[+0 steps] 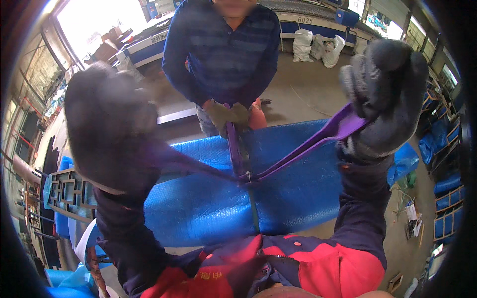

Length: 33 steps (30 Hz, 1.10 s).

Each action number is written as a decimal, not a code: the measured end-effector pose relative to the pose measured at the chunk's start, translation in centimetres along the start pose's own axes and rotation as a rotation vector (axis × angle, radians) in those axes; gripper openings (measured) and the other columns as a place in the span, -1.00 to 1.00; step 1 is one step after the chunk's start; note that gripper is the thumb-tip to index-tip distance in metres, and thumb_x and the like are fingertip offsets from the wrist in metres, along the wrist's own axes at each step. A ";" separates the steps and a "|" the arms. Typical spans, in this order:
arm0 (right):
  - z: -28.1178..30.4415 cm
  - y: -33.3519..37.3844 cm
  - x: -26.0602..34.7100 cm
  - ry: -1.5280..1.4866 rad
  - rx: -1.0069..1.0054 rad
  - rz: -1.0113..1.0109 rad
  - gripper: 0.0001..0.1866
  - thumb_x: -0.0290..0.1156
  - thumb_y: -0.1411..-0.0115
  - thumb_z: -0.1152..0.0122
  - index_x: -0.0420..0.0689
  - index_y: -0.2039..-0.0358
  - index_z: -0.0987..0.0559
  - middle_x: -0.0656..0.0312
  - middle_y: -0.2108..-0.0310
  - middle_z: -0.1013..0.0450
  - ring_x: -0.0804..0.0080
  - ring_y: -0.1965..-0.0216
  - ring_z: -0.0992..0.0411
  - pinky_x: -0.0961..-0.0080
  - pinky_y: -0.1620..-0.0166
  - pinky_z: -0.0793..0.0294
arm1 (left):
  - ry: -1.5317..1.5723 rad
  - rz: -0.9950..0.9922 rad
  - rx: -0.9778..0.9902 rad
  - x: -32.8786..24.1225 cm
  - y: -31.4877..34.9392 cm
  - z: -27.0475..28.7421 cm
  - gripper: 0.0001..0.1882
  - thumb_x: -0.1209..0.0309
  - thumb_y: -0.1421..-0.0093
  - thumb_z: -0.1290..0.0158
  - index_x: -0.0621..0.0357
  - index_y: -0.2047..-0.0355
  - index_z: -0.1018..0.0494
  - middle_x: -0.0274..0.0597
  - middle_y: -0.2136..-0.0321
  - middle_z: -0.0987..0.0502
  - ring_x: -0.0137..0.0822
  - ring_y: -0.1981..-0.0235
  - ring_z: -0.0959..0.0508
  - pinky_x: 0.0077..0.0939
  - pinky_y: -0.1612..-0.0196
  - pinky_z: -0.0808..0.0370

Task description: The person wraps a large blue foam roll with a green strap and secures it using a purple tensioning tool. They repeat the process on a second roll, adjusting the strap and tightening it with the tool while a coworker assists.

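Note:
Both my hands wear dark gloves and hold the handles of a purple long-handled strap crimper [303, 147], spread wide apart. My right hand [387, 94] wraps its fingers round the right handle. My left hand [107, 124], smeared by motion, is closed at the end of the left handle. Where the handles meet, the tool's head sits over a dark green strap [254, 213] that crosses a large bundle in shiny blue wrap [198, 213]. Opposite me, a co-worker's gloved hands [228, 116] grip another purple tool [233, 146] standing on the same strap line.
A person in a dark blue top [223, 59] stands at the bundle's far side. Behind are white sacks [302, 45] and a long machine. Dark metal frames [72, 193] lie at the left; blue-wrapped pieces [447, 203] are stacked at the right. Scraps [412, 218] litter the floor.

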State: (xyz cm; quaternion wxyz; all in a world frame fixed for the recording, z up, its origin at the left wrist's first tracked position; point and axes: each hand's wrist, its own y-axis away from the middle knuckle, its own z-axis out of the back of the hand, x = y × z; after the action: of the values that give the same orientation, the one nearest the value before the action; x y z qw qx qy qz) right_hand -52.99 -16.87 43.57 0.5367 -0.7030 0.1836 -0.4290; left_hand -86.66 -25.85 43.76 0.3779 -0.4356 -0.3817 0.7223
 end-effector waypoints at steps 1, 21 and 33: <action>-0.6 -0.2 -0.4 -0.029 0.031 -0.001 -0.47 -0.01 -0.54 0.17 -0.22 -0.02 -0.57 0.43 0.59 -0.26 0.69 0.70 -0.05 0.63 0.63 -0.11 | -0.471 -0.131 0.046 -0.4 -0.6 -1.2 -0.58 0.19 -0.35 -0.09 0.21 -0.08 -0.39 -0.16 0.26 -0.51 -0.34 0.28 -0.52 -0.47 0.25 -0.49; 12.9 21.8 7.6 1.507 0.991 -1.204 -0.41 0.15 -0.07 -0.38 -0.10 0.12 -0.65 0.00 0.24 -0.60 -0.01 0.11 -0.57 0.06 -0.06 -0.46 | -0.572 1.185 0.552 15.6 24.9 23.5 -0.50 0.04 -0.51 0.22 0.21 0.12 -0.54 -0.14 0.42 -0.68 -0.41 0.69 -0.47 -0.46 0.64 -0.35; -4.1 44.6 9.8 0.607 0.026 -1.706 -0.63 -0.17 -0.13 -0.47 -0.15 0.17 -0.66 0.06 0.38 -0.61 0.24 0.36 -0.58 0.28 0.24 -0.51 | -0.193 1.796 0.599 5.8 28.1 18.9 -0.63 0.23 -0.21 -0.08 0.26 0.15 -0.64 -0.19 0.49 -0.65 -0.50 0.63 -0.48 -0.58 0.60 -0.35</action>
State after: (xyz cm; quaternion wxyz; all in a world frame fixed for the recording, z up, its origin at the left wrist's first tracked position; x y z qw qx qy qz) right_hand -41.69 -42.30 7.11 -0.0273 -0.4510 -0.2711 -0.8499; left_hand -111.94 -36.86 23.27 -0.2554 -0.3897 0.2671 0.8435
